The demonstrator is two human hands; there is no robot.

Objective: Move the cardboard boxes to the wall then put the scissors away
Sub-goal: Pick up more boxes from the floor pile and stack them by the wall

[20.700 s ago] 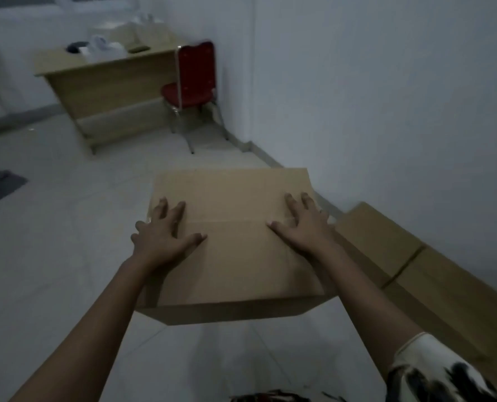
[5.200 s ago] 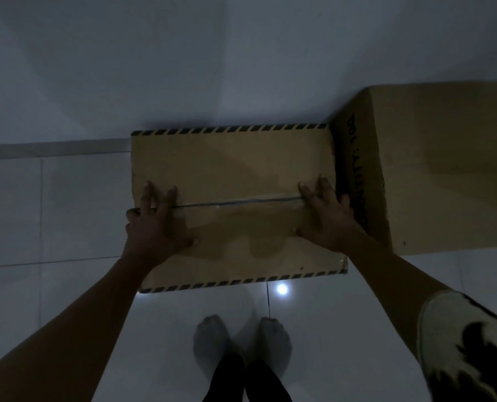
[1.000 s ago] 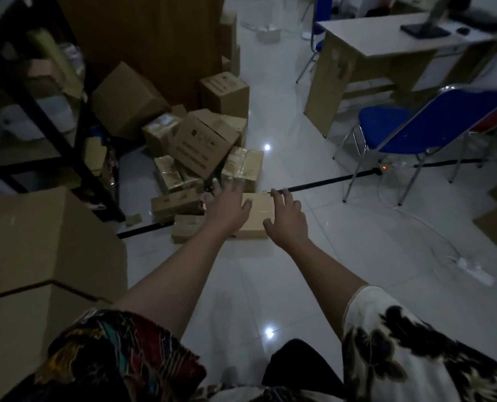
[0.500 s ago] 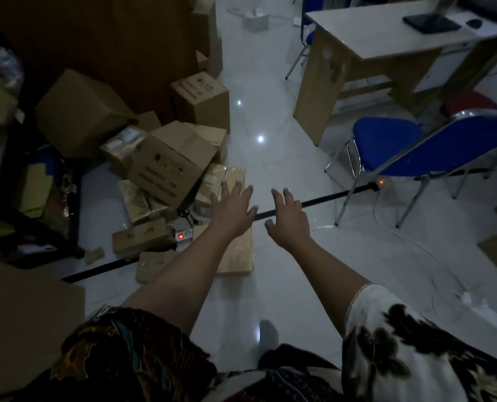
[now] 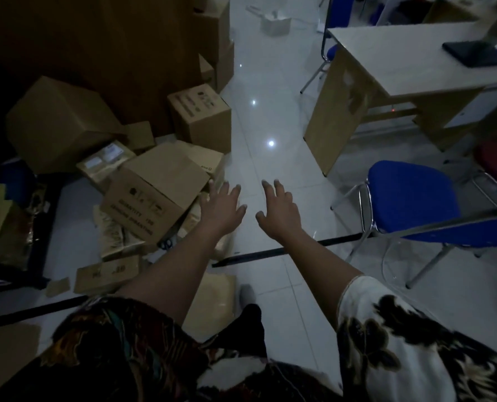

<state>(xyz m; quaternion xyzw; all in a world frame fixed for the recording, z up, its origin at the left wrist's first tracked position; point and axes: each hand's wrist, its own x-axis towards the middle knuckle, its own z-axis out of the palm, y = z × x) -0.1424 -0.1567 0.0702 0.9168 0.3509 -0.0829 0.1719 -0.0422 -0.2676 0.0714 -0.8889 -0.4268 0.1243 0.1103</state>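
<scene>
While both hands, left hand (image 5: 222,210) & right hand (image 5: 279,214), reach out empty w/ fingers spread, box-moving continues; next: grip the tilted box (image 5: 154,195); scissors (image 5: 165,244) wait.

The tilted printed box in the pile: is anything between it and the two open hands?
Nothing visible does. The left hand hovers beside the tilted printed box, the right hand over bare floor.

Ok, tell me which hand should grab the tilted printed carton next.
Left. The left hand hovers open right beside the tilted printed carton, its fingers almost at the carton's near corner. The right hand, also open and empty, hangs over bare floor tiles, farther from the pile.
</scene>
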